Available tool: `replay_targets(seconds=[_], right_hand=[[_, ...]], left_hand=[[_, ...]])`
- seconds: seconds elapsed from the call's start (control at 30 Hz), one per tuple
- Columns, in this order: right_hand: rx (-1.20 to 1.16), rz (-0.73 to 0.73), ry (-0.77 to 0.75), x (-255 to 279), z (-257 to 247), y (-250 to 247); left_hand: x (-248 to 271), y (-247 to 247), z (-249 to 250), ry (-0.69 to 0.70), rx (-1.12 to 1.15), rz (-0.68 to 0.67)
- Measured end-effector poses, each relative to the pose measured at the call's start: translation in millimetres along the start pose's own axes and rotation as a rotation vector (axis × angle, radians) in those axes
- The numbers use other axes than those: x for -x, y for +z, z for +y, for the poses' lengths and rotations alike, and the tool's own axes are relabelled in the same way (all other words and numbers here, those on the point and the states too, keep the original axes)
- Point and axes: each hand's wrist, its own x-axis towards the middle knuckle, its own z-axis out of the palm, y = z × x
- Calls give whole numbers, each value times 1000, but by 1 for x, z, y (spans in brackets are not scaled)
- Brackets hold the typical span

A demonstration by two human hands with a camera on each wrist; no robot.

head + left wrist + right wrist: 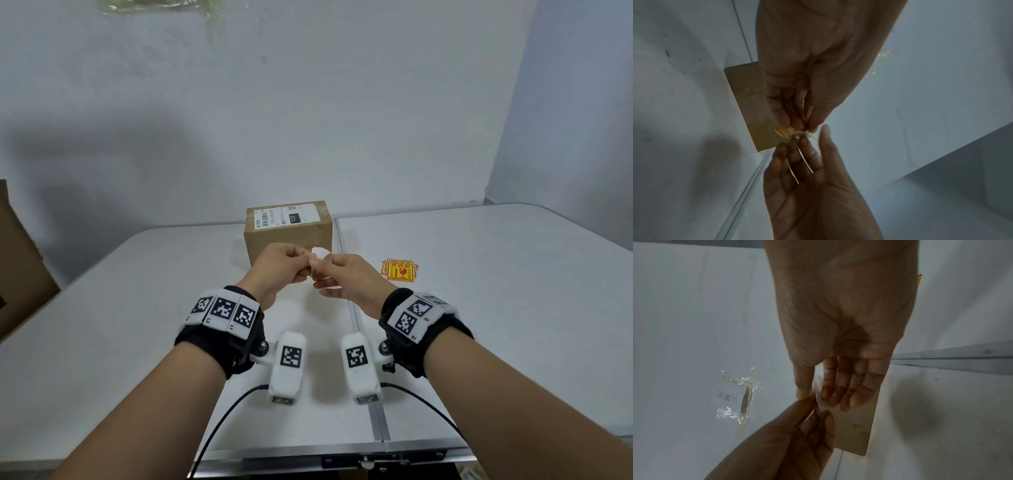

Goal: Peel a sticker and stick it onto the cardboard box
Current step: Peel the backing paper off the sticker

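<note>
White folding table (137, 308) under both hands: the left hand (281, 270) and right hand (346, 277) pinch one small yellow sticker on white backing (320, 255), probably half peeled. Straight ahead, near, stands the brown cardboard box (287, 240).

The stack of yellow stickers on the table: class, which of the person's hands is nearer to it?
Right. The right hand is just beside the stack of yellow stickers; the left hand is farther off, beyond the right.
</note>
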Motion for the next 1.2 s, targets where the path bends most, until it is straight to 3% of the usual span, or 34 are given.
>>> replay_targets(seconds=[0.43,0.7,0.93,1.2], right_hand=[[6,104,-35,-6,0,-2],[-86,1,26,1,-1,-3],[-72,47,32,1,1,-4],[-40,58,-8,2,1,-2]], left_hand=[[1,-1,-2,25,-86,-10],[2,-3,-3,20,-73,-87],[6,-5,-4,45,-91,-158],[7,-6,-3,-6,-18,-151]])
